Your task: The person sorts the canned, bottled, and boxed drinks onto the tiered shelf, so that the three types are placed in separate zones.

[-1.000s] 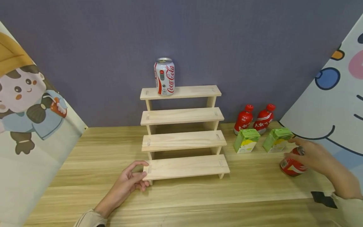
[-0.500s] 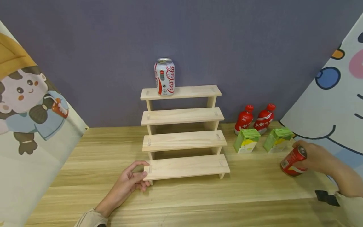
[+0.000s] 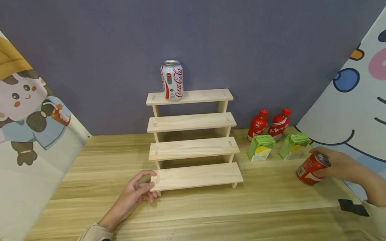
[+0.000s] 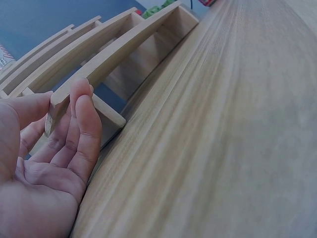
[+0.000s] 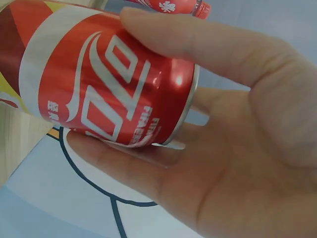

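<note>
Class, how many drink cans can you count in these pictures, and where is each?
2: a white can on the left part of the wooden top shelf, and a red can held in the right hand.

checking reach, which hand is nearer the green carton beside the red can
Right. The right hand grips the red can, in front and right of the green carton; the left hand holds the left end of the lowest shelf, much farther left.
</note>
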Available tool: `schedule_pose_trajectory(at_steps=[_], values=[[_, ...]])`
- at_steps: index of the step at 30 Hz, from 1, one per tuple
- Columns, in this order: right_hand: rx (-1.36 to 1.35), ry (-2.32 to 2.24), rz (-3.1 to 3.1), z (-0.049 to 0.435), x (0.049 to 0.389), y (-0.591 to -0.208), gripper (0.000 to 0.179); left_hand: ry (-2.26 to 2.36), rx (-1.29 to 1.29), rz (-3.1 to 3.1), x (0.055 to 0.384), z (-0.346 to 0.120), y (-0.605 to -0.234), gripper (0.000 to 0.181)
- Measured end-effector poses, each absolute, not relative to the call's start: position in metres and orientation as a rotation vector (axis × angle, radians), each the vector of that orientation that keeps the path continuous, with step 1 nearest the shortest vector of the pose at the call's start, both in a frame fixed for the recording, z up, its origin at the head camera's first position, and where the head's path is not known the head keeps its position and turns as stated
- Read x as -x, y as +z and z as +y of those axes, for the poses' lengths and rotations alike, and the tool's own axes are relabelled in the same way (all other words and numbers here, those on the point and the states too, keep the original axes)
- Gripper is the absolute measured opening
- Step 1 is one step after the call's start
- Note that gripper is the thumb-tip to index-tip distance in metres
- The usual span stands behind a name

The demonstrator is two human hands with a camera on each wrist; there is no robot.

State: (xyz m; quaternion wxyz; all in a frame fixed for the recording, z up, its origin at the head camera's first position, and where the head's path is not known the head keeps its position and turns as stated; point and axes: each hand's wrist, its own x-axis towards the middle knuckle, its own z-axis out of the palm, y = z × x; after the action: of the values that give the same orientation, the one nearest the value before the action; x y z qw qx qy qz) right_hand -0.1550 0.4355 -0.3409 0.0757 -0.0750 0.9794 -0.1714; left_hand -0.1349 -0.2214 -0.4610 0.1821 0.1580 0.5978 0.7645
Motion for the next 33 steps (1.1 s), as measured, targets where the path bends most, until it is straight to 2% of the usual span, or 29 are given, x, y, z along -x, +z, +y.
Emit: schedule_pose_trajectory(at_steps=[9,20,27,33], values=[[0.212,-0.432,3.018,0.437,0.157,-0.338,0.082,2.148,-0.505,1.662,0.135,-0.225,-0.458,0.036],[0.119,-0.529,3.039,0.424,0.161,-0.336,0.090,2.147,-0.508,1.662,0.135,-0.224,-0.460,0.036],[0.179,-0.601,3.140,0.409,0.158,-0.333,0.081,2.140,-0.524,1.653,0.135,-0.225,-0.459,0.037],[0.224,-0.636,3.242,0.396,0.156,-0.330,0.085,2.146,-0.530,1.651,0.136,-0.224,-0.459,0.037]])
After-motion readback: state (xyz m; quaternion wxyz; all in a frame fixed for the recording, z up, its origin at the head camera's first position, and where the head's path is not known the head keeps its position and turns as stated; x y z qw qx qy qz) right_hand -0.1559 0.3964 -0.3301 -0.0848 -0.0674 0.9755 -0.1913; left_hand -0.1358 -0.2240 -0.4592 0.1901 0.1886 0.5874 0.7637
